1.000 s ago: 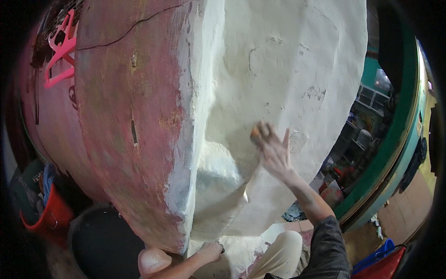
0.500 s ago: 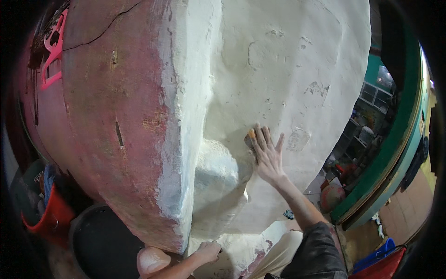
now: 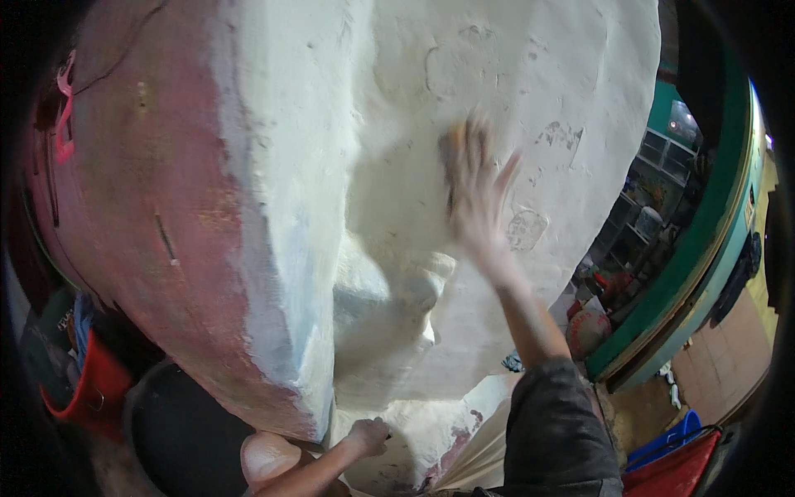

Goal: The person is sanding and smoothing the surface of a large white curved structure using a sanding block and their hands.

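Observation:
Before me rises a large curved form with a rough off-white coating (image 3: 397, 190). My right hand (image 3: 479, 195), blurred by motion, lies against this pale surface with its arm stretched upward. Under its index-finger side shows a small orange-brown pad (image 3: 451, 149), pressed flat to the coating; its exact kind is too blurred to tell. Low in the middle, my left hand (image 3: 368, 437) is closed like a fist by the form's lower ledge (image 3: 414, 414). A small dark tip shows at its fingers, but what it belongs to is hidden.
The form's left side is worn red (image 3: 182, 224), with a crack and a slit. A red bucket (image 3: 95, 389) and a wide black tub (image 3: 186, 439) stand lower left. Green-edged boards (image 3: 662, 290) lean at right, with cluttered shelves behind. A blue container (image 3: 667, 439) sits lower right.
My right hand has slid up the pale surface with the pad. My left hand has shifted slightly up and left. The view has also moved a little, so the form sits further left.

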{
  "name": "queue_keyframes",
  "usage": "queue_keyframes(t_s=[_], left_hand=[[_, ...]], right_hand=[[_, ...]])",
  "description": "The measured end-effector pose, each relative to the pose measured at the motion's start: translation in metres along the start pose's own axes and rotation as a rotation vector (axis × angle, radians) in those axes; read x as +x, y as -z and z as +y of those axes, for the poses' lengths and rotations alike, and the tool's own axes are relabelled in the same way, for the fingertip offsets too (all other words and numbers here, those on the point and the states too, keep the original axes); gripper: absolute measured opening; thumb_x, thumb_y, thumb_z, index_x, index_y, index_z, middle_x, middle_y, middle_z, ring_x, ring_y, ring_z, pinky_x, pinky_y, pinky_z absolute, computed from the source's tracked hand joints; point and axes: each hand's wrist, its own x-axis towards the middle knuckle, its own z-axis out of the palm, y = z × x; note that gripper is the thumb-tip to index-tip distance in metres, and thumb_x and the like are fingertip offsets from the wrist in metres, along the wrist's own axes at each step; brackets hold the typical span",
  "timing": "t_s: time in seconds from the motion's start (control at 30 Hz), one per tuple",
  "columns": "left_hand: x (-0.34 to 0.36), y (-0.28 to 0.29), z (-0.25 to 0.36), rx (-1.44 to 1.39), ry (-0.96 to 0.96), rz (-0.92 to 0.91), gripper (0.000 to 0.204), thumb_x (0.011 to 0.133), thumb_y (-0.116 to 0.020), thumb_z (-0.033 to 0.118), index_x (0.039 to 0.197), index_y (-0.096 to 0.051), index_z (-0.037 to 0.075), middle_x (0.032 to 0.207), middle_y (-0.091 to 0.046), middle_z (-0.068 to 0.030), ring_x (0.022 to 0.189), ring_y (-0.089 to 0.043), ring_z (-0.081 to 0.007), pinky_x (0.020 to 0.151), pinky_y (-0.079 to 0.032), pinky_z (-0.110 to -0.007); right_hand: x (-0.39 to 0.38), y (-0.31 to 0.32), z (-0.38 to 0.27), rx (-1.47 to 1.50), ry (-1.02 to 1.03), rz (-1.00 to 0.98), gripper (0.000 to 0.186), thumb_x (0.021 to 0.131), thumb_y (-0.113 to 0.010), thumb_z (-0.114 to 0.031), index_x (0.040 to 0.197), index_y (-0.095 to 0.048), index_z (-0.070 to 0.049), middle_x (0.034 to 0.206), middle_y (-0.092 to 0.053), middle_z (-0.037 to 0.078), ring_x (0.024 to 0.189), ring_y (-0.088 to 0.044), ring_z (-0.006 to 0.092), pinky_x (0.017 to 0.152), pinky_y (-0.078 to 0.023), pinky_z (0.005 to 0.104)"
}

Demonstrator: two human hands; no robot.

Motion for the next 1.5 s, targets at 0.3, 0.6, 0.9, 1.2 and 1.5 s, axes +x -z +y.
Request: queue_keyframes(t_s=[0.3,0.6,0.9,1.2,1.5], left_hand=[[-0.002,-0.001,-0.007,-0.011,-0.011,0.078,0.028,0.068,-0.066,0.021,0.093,-0.064,0.007,0.098,-0.061,-0.0168,0.092,-0.061,-0.0318,0.078,-0.049,-0.041],[0.002,-0.004,-0.007,-0.026,-0.033,0.012,0.03,0.071,-0.063,0.023,0.098,-0.064,0.011,0.096,-0.061,-0.0151,0.091,-0.062,-0.0313,0.079,-0.05,-0.042],[0.003,0.007,-0.007,0.031,0.014,0.019,0.035,0.069,-0.067,0.024,0.101,-0.064,0.011,0.099,-0.063,-0.0135,0.094,-0.062,-0.0313,0.08,-0.05,-0.04],[0.002,0.005,-0.006,0.043,-0.055,0.036,0.036,0.07,-0.066,0.026,0.1,-0.064,0.006,0.099,-0.062,-0.015,0.092,-0.063,-0.0293,0.077,-0.051,-0.039],[0.001,0.006,-0.01,0.023,0.008,0.01,0.032,0.072,-0.063,0.028,0.094,-0.062,0.005,0.102,-0.059,-0.0163,0.094,-0.061,-0.0321,0.077,-0.05,-0.042]], right_hand=[[-0.011,0.003,0.008,-0.048,0.227,-0.062,0.056,0.093,-0.039,-0.026,0.145,-0.021,-0.014,0.152,-0.014,0.005,0.14,-0.012,0.0236,0.107,0.006,0.0598],[0.048,0.002,0.019,0.137,-0.003,0.272,0.056,0.094,-0.034,-0.027,0.146,-0.017,-0.011,0.153,-0.01,0.009,0.141,-0.01,0.0249,0.107,0.007,0.0598],[-0.016,-0.007,0.018,0.136,0.249,-0.106,0.055,0.094,-0.035,-0.031,0.145,-0.021,-0.017,0.152,-0.015,0.007,0.14,-0.012,0.0221,0.109,0.004,0.0566],[0.069,0.021,0.031,-0.235,0.013,0.105,0.055,0.094,-0.036,-0.029,0.144,-0.021,-0.012,0.152,-0.014,0.009,0.141,-0.008,0.0235,0.108,0.007,0.0581],[-0.025,-0.013,0.013,0.006,0.699,0.017,0.057,0.093,-0.038,-0.04,0.144,-0.025,-0.019,0.151,-0.018,0.0,0.139,-0.016,0.0165,0.114,0.005,0.0444]])
